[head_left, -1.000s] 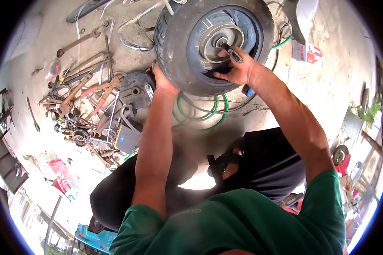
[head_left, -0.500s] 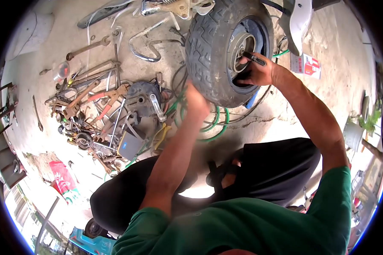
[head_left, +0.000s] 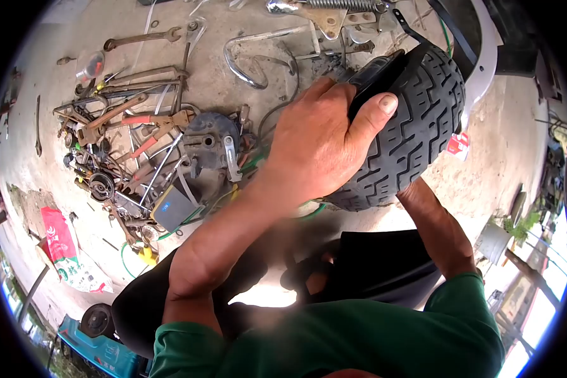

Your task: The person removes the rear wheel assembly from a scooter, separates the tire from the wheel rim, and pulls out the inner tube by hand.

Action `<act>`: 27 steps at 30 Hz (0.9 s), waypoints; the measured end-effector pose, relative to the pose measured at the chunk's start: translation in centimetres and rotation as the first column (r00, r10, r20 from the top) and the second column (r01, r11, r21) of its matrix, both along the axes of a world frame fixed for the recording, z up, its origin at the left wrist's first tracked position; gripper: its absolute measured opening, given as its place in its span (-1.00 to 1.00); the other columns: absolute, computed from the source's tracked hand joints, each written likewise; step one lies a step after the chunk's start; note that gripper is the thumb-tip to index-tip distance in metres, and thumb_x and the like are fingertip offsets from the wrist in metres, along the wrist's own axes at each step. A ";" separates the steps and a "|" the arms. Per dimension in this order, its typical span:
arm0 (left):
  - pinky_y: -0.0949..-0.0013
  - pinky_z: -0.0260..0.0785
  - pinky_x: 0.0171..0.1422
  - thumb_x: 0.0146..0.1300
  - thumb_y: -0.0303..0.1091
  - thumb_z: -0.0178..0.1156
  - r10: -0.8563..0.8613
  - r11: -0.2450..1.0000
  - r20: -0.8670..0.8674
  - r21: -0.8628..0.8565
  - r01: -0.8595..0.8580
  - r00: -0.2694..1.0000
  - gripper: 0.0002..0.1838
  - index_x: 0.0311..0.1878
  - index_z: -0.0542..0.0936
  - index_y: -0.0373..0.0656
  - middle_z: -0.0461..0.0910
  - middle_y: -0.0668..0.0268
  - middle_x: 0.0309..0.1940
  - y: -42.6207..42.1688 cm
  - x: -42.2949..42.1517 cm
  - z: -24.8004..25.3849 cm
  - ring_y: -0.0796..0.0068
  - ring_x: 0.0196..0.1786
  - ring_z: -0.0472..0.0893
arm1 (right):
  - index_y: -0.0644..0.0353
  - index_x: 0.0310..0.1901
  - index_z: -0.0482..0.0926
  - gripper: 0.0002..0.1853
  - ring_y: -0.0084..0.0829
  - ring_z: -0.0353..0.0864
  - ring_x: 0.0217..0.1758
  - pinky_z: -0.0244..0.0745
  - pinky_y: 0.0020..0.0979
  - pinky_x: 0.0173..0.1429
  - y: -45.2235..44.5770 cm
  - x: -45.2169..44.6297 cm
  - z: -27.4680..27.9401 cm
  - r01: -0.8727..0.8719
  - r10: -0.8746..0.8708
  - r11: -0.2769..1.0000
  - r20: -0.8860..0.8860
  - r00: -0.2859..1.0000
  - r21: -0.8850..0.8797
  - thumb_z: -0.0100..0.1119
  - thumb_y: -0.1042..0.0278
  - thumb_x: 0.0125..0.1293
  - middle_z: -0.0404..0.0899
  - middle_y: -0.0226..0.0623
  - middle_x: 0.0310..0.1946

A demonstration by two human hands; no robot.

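A scooter wheel with a chunky black tyre (head_left: 416, 120) stands upright, tread turned toward me. My left hand (head_left: 318, 135) grips its left edge, thumb lying along the tread and fingers curled over the side. Behind the tyre's lower right my right hand is hidden; only the wrist and forearm (head_left: 431, 217) show, so what its fingers hold cannot be seen. The wheel's hub is out of sight too. Left of my left forearm lies a dark round brake plate (head_left: 211, 142) with a metal lever.
Wrenches (head_left: 142, 39), red-handled cutters (head_left: 151, 135) and many small parts lie heaped at left. A bent chrome bar (head_left: 233, 57) is beyond my left hand. The scooter's spring (head_left: 346, 5) and pale body panel (head_left: 482, 69) border the wheel. A turquoise machine (head_left: 101, 346) stands lower left.
The wheel has turned from showing its hub to showing its tread, and shifted right. My left hand has come up onto it. My right hand, earlier at the hub with a dark tool, is now hidden.
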State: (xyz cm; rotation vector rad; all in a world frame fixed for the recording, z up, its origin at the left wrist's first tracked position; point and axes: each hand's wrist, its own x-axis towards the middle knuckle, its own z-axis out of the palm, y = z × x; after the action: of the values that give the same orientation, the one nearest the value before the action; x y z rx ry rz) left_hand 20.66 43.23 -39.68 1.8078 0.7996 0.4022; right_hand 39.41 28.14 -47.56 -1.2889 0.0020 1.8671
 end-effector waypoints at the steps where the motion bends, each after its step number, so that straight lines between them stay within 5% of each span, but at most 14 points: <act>1: 0.00 0.44 0.03 0.60 0.19 -0.04 -0.054 0.997 0.003 0.054 0.054 0.999 -0.34 -0.25 0.61 -0.33 0.58 0.00 -0.33 0.2 0.1 -0.2 -0.07 -0.12 0.59 | 0.29 0.34 0.54 -0.43 -0.18 0.51 0.44 0.27 -0.25 0.60 -0.2 0.0 -0.1 -0.009 0.009 1.000 0.020 1.000 -0.002 0.15 0.26 0.32 0.57 -0.15 0.36; 3: -0.01 0.46 -0.01 0.60 0.20 -0.04 -0.124 0.979 -0.005 0.164 0.124 0.992 -0.33 -0.28 0.62 -0.33 0.59 -0.02 -0.32 1.3 -0.4 -0.5 -0.08 -0.14 0.61 | 0.29 0.34 0.55 -0.43 -0.18 0.51 0.44 0.27 -0.24 0.60 -0.4 0.0 0.0 -0.026 0.027 1.000 0.052 0.998 -0.008 0.16 0.26 0.31 0.57 -0.15 0.36; 4: -0.05 0.56 -0.03 0.57 0.24 -0.01 -0.178 0.962 0.047 0.216 0.164 0.983 -0.23 -0.43 0.65 -0.38 0.61 -0.09 -0.48 2.0 0.0 -0.3 -0.11 -0.23 0.70 | 0.29 0.34 0.55 -0.43 -0.17 0.51 0.44 0.27 -0.24 0.59 -0.6 0.0 0.1 -0.033 0.034 0.999 0.064 0.997 -0.019 0.16 0.27 0.31 0.57 -0.15 0.36; 7: -0.06 0.56 -0.08 0.59 0.12 0.01 -0.442 0.890 -0.086 0.085 0.449 0.893 -0.24 -0.59 0.60 -0.38 0.55 -0.08 -0.64 5.2 0.3 1.5 -0.11 -0.36 0.70 | 0.29 0.34 0.55 -0.43 -0.17 0.51 0.44 0.27 -0.24 0.59 -0.6 0.1 0.3 -0.066 0.070 0.997 0.104 0.992 -0.046 0.16 0.27 0.30 0.57 -0.15 0.36; 10: -0.06 0.53 -0.20 0.62 0.00 0.01 -0.679 0.712 -0.220 0.034 0.701 0.700 -0.41 -0.34 0.68 -0.37 0.54 -0.03 -0.59 7.8 0.6 3.4 -0.04 -0.35 0.70 | 0.29 0.34 0.55 -0.43 -0.17 0.51 0.44 0.28 -0.24 0.59 -1.3 0.4 0.9 -0.098 0.110 0.992 0.153 0.982 -0.081 0.17 0.27 0.30 0.57 -0.14 0.36; 22: -0.06 0.47 0.14 0.56 0.04 0.11 -0.536 0.842 0.226 0.072 0.535 0.813 -0.45 -0.07 0.65 -0.42 0.59 -0.15 -0.21 7.2 -1.6 -4.3 -0.16 -0.04 0.66 | 0.29 0.33 0.56 -0.42 -0.16 0.51 0.44 0.29 -0.22 0.57 -0.9 0.1 2.4 -0.144 0.178 0.979 0.253 0.951 -0.147 0.19 0.29 0.27 0.57 -0.13 0.35; 27: -0.06 0.47 0.21 0.55 0.07 0.13 -0.558 0.814 0.261 -0.011 0.580 0.788 -0.40 -0.05 0.63 -0.48 0.61 -0.22 -0.09 6.9 -0.8 -4.0 -0.21 0.05 0.66 | 0.29 0.33 0.56 -0.42 -0.16 0.51 0.44 0.29 -0.22 0.57 -1.3 0.1 3.4 -0.165 0.202 0.975 0.295 0.934 -0.147 0.20 0.29 0.26 0.57 -0.13 0.35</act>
State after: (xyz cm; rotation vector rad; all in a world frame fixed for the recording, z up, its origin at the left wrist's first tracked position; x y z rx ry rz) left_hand 19.84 50.13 -43.67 1.7685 0.0685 0.1775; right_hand 39.50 26.86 -44.11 -1.7057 -0.1808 1.8212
